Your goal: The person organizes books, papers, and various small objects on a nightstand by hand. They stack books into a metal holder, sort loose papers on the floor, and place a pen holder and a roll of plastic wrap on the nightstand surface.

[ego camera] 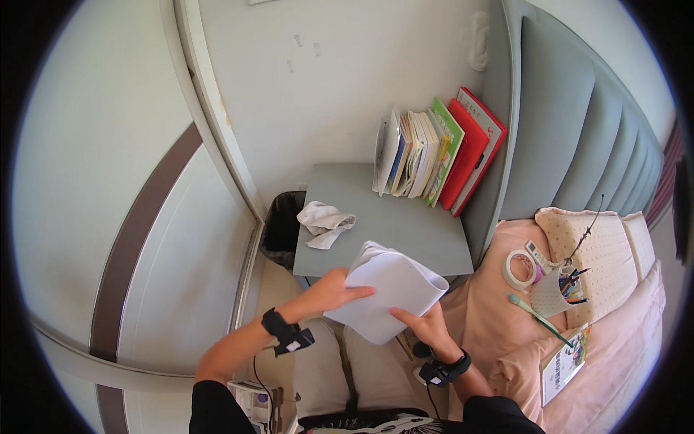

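A stack of white paper sheets [393,287], curled over along its right side, is held between both hands above my lap. My left hand [336,293] grips its left edge, thumb lying on the top sheet. At the lower right edge my right hand [425,325] pinches the stack, with its thumb on top and its fingers hidden underneath. Just beyond the paper is a grey bedside table [396,233]. A crumpled whitish cloth [325,222] lies at that table's left edge.
Books [417,154] and red folders [469,154] stand at the table's back right. A black-lined bin [279,228] is on its left. The bed [477,304] holds a tape roll [509,269], a remote control [538,252], a pen cup [546,293] and a booklet [561,371].
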A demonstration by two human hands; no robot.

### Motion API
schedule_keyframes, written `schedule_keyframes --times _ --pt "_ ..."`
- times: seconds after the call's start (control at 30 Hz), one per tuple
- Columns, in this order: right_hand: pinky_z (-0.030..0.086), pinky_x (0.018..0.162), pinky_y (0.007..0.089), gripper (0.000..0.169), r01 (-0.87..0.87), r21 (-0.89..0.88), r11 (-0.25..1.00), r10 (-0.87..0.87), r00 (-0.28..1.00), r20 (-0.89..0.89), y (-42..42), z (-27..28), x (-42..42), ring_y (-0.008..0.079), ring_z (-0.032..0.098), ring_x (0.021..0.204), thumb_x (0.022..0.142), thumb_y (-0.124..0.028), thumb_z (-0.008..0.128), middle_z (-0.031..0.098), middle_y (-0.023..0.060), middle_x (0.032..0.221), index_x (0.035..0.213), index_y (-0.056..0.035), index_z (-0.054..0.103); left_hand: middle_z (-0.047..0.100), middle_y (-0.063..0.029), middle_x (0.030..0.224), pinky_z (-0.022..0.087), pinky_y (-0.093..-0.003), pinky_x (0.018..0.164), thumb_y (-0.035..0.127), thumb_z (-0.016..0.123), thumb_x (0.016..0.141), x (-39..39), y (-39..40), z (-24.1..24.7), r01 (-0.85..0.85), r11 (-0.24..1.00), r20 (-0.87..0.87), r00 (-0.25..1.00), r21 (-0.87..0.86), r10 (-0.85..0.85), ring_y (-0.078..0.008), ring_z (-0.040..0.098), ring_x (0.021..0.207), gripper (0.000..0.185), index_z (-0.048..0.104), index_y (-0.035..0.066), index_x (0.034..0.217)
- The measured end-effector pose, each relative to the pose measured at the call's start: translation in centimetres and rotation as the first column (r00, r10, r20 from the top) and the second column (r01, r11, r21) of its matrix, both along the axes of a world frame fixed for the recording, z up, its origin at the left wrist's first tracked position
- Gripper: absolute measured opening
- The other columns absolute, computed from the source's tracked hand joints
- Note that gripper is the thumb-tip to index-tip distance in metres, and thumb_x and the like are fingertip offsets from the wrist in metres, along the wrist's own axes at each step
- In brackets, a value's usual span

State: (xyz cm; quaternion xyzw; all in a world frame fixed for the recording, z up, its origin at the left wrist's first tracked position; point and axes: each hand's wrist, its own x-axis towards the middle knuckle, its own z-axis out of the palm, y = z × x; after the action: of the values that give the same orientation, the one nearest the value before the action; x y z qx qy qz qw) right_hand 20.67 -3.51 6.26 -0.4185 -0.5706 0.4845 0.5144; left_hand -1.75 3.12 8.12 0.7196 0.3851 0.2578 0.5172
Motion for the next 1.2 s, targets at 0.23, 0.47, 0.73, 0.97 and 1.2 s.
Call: schedule_keyframes --times 0.23,0.47,0.73,0.97,1.2 --pt "0.047 0.076 0.0279 0.027 0.537 0.125 0.834 -0.546 0.837 0.043 3.7 2.2 6.0 0.0136 0.058 0.084 0.078 -0.005 0.071 0.064 0.0058 0.093 0.101 0.0064 0.061 0.064 -0.0133 0.106 0.048 -0.0313 0.081 0.024 0.063 0.09 5.8 12.2 2.7 -0.322 0.837 0.142 0.947 0.442 0.289 -0.019 0.06 0.097 0.038 0.053 0.004 0.12" --pt "0.042 0.082 0.0273 0.033 0.655 0.217 0.724 -0.679 0.731 0.06 7.4 4.3 7.6 0.0153 0.053 0.092 0.079 -0.004 0.069 0.058 0.0061 0.102 0.108 0.0063 0.056 0.033 -0.0269 0.14 0.036 -0.0479 0.099 0.034 0.08 0.069 14.1 21.3 4.4 -0.365 0.367 0.012 0.723 0.856 0.691 -0.0449 0.034 0.129 0.092 0.029 0.012 0.143" --pt "0.049 0.067 0.0316 0.019 0.649 0.528 0.547 -0.794 0.602 0.082 12.1 4.7 6.6 0.0188 0.064 0.072 0.081 -0.007 0.07 0.068 0.011 0.081 0.091 0.0077 0.063 0.033 -0.0302 0.139 0.045 -0.0525 0.09 0.018 0.065 0.078 13.5 25.8 1.5 -0.508 0.434 0.097 0.725 0.744 0.682 -0.0484 0.039 0.124 0.077 0.026 0.011 0.144" --pt "0.049 0.059 0.0324 0.018 0.472 0.666 0.577 -0.783 0.551 0.288 17.4 7.3 5.7 0.023 0.067 0.062 0.081 -0.008 0.068 0.066 0.0178 0.068 0.086 0.0088 0.065 0.034 -0.0295 0.14 0.054 -0.046 0.079 0.006 0.056 0.081 12.2 24.9 3.7 -0.482 0.622 -0.084 0.745 0.617 0.661 -0.0448 0.045 0.12 0.061 0.039 0.022 0.138" --pt "0.049 0.054 0.0336 0.017 0.408 0.675 0.615 -0.733 0.611 0.299 20.4 9.0 3.6 0.0299 0.067 0.059 0.08 -0.009 0.067 0.064 0.0213 0.066 0.084 0.0076 0.064 0.033 -0.0257 0.142 0.055 -0.0464 0.075 0.007 0.059 0.08 12.7 25.0 1.7 -0.419 0.445 0.0 0.728 0.792 0.686 -0.0442 0.045 0.119 0.05 0.051 0.025 0.126"
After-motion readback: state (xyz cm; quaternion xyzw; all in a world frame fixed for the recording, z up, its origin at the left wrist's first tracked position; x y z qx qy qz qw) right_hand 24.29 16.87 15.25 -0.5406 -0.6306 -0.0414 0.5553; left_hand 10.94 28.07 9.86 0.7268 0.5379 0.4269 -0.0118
